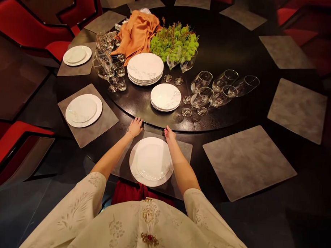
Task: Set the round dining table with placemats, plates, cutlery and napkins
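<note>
Well, we record both hands apart and open: the left hand (135, 127) rests flat on the rim of the dark wooden turntable (228, 43), and the right hand (170, 133) appears to touch that rim, though this is hard to confirm. Just outside the turntable lies a white plate (151, 161) on a grey placemat (186, 150). Stacked plates (145, 69) and wine glasses (201, 98) stand on it.

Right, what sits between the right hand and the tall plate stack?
From the right hand to the tall plate stack, the head view shows a smaller stack of white plates on the dark round turntable.
</note>
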Demonstrator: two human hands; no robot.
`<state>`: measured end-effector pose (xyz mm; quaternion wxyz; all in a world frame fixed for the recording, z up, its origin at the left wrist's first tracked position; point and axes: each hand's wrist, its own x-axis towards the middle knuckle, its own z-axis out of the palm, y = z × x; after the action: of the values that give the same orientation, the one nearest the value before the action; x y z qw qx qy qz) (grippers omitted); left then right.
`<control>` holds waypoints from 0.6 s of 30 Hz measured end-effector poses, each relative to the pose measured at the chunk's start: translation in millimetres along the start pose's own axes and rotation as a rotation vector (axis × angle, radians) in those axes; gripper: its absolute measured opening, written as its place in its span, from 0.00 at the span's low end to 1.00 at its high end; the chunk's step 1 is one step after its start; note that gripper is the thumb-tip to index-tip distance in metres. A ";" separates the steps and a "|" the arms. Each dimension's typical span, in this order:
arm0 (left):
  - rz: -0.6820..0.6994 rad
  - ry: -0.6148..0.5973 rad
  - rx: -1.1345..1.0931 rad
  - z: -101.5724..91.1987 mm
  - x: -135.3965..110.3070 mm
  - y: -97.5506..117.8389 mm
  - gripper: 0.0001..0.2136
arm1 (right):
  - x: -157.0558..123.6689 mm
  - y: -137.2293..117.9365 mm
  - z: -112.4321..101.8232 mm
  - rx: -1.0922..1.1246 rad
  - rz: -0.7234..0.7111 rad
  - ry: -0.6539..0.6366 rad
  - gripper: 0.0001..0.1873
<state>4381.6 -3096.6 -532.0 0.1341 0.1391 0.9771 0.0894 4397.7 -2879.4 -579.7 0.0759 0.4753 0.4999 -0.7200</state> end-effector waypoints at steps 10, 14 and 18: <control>0.130 -0.045 0.145 34.5 34.6 112.0 0.17 | 39.7 -47.3 -108.1 -0.014 -0.005 0.013 0.11; 0.096 -0.036 0.150 54.8 44.8 181.4 0.14 | 71.8 -77.9 -165.9 -0.080 -0.010 -0.050 0.11; 0.068 -0.023 0.095 75.0 57.3 253.0 0.13 | 100.8 -113.9 -232.5 -0.266 -0.097 -0.120 0.14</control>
<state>4412.7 -2830.1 -563.0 0.1354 0.1793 0.9733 0.0458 4418.5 -2602.7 -593.9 0.1332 0.3927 0.6078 -0.6772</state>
